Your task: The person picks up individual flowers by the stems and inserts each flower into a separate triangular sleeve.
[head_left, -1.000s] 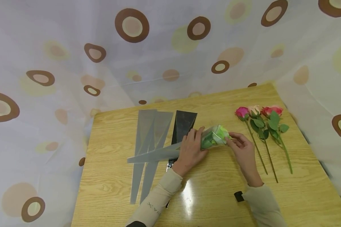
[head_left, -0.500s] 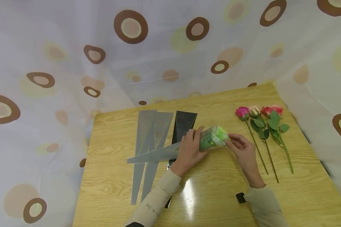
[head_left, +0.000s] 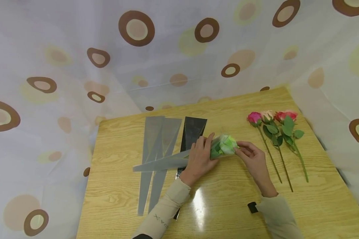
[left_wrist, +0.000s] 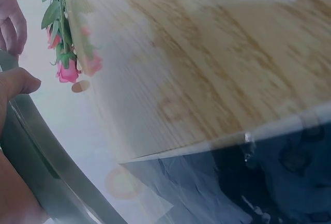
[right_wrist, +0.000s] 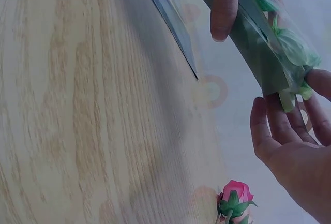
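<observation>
1. Head view: the black sleeve [head_left: 193,130] lies on the wood-grained desk [head_left: 113,196], with the held grey sleeve [head_left: 160,163] crossing over it.
2. Left hand [head_left: 199,161], over the black sleeve's right edge, has its grip wrapped around the held grey sleeve.
3. To the right of the black sleeve, the green rose [head_left: 228,145] sits at the mouth of the held grey sleeve.
4. Farther right of the black sleeve, the right hand [head_left: 254,162] has a narrow grip, pinching the green rose's outer edge.
5. Left of the black sleeve lie two flat grey sleeves [head_left: 152,136].
6. Well to the black sleeve's right lie a magenta rose [head_left: 254,118], a peach rose [head_left: 267,116] and a coral rose [head_left: 285,116].
</observation>
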Tool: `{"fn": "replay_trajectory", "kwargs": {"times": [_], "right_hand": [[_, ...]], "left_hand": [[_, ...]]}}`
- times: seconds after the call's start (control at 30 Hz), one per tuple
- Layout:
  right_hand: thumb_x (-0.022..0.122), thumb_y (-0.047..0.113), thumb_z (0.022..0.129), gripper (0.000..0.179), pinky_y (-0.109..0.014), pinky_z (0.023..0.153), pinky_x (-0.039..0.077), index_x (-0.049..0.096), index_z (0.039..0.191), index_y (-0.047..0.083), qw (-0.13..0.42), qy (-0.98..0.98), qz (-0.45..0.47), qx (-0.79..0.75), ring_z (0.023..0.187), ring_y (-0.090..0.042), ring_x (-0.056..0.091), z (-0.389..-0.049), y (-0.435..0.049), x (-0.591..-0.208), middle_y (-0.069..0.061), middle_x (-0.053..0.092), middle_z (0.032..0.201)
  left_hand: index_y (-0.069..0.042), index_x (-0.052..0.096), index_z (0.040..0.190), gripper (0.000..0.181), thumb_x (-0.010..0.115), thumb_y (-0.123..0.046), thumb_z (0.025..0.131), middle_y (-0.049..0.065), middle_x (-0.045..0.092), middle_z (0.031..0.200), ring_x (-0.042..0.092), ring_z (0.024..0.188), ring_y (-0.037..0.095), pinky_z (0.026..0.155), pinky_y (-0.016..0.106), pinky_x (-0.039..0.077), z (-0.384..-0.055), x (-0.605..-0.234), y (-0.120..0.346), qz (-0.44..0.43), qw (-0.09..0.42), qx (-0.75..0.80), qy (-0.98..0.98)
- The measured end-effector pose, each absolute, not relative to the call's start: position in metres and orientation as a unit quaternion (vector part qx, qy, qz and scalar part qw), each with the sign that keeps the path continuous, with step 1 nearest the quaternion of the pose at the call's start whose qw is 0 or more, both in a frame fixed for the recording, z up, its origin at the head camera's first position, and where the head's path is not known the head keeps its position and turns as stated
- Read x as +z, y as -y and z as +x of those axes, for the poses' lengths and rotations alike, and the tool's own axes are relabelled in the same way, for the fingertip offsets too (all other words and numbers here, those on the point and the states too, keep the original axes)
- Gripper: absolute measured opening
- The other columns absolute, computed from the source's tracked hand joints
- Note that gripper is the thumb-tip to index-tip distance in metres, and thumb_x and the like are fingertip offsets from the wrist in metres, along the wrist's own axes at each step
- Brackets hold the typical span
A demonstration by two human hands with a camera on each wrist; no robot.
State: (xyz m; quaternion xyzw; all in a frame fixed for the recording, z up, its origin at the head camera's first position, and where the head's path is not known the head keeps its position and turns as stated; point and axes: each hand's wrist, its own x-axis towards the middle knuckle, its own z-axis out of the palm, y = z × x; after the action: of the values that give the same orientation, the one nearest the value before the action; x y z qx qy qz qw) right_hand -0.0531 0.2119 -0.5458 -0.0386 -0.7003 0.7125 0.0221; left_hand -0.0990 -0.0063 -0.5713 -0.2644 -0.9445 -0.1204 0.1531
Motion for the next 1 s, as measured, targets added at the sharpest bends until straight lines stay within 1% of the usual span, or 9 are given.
{"fn": "replay_trajectory", "kwargs": {"times": [0.23,0.3,0.43,0.53,0.63,0.7,0.77,0.9,1.0], "right_hand": [[0.071,0.017,0.103,0.037,-0.015,0.088,0.057,0.066,0.13,-0.007,-0.022,0.726,-0.036,0.686,0.102,0.003,0.071,-0.0546,-0.2161,-0.545,0.024,0.072,0.112],[0.07,0.019,0.103,0.036,-0.016,0.087,0.057,0.067,0.13,-0.005,-0.026,0.743,-0.036,0.668,0.101,0.005,0.071,-0.0549,-0.2167,-0.5445,0.027,0.071,0.109],[0.071,0.021,0.103,0.034,-0.015,0.085,0.057,0.069,0.126,-0.005,-0.03,0.769,-0.037,0.638,0.095,0.007,0.07,-0.0548,-0.2179,-0.5429,0.028,0.07,0.102],[0.072,0.022,0.102,0.033,-0.015,0.083,0.056,0.071,0.123,-0.003,-0.035,0.786,-0.032,0.617,0.092,0.007,0.069,-0.0546,-0.2184,-0.5408,0.02,0.074,0.1],[0.072,0.024,0.102,0.032,-0.015,0.081,0.055,0.073,0.123,0.0,-0.046,0.803,-0.024,0.594,0.09,0.006,0.068,-0.0548,-0.2185,-0.5385,0.003,0.077,0.105],[0.071,0.027,0.103,0.033,-0.015,0.082,0.055,0.073,0.125,0.002,-0.054,0.813,-0.019,0.58,0.09,0.006,0.068,-0.055,-0.2188,-0.5374,-0.009,0.077,0.11],[0.069,0.029,0.104,0.034,-0.015,0.083,0.054,0.074,0.128,0.005,-0.059,0.82,-0.016,0.57,0.091,0.008,0.067,-0.055,-0.2191,-0.5367,-0.016,0.076,0.116],[0.062,0.032,0.108,0.036,-0.015,0.085,0.053,0.073,0.133,0.008,-0.066,0.825,-0.003,0.561,0.097,0.012,0.063,-0.0546,-0.2199,-0.5364,-0.018,0.073,0.13],[0.055,0.03,0.112,0.037,-0.016,0.087,0.053,0.071,0.136,0.007,-0.066,0.828,0.025,0.556,0.103,0.015,0.061,-0.0544,-0.2201,-0.5364,-0.019,0.07,0.137]], "left_hand": [[-0.014,0.039,0.16,0.095,0.086,-0.048,0.084,0.005,0.057,0.12,0.058,0.095,0.016,0.074,0.032,0.043,-0.0991,-0.5713,0.0062,-0.265,0.155,-0.113,0.945],[-0.014,0.04,0.16,0.095,0.085,-0.049,0.085,0.005,0.058,0.12,0.058,0.095,0.016,0.073,0.032,0.043,-0.0991,-0.5715,0.0061,-0.265,0.156,-0.11,0.945],[-0.014,0.04,0.16,0.094,0.085,-0.049,0.085,0.005,0.058,0.119,0.057,0.094,0.016,0.073,0.032,0.042,-0.0988,-0.5719,0.0062,-0.266,0.153,-0.105,0.946],[-0.014,0.039,0.16,0.097,0.086,-0.05,0.084,0.004,0.058,0.119,0.057,0.094,0.016,0.073,0.032,0.042,-0.0983,-0.5723,0.0065,-0.264,0.151,-0.099,0.947],[-0.014,0.039,0.161,0.1,0.088,-0.052,0.082,0.003,0.058,0.119,0.057,0.094,0.015,0.073,0.031,0.041,-0.0978,-0.573,0.0068,-0.264,0.148,-0.094,0.948],[-0.014,0.038,0.161,0.101,0.088,-0.052,0.081,0.003,0.058,0.119,0.056,0.093,0.014,0.073,0.03,0.041,-0.0973,-0.5736,0.007,-0.265,0.144,-0.092,0.949],[-0.014,0.039,0.161,0.101,0.088,-0.052,0.082,0.003,0.058,0.119,0.056,0.092,0.014,0.072,0.03,0.04,-0.0968,-0.5741,0.007,-0.267,0.143,-0.087,0.949],[-0.014,0.039,0.16,0.099,0.087,-0.051,0.082,0.003,0.058,0.119,0.056,0.091,0.014,0.071,0.029,0.039,-0.0964,-0.5748,0.0065,-0.269,0.148,-0.082,0.948],[-0.013,0.039,0.16,0.1,0.088,-0.051,0.081,0.003,0.058,0.118,0.055,0.09,0.014,0.071,0.03,0.038,-0.0966,-0.5751,0.0063,-0.269,0.152,-0.081,0.948]]}}
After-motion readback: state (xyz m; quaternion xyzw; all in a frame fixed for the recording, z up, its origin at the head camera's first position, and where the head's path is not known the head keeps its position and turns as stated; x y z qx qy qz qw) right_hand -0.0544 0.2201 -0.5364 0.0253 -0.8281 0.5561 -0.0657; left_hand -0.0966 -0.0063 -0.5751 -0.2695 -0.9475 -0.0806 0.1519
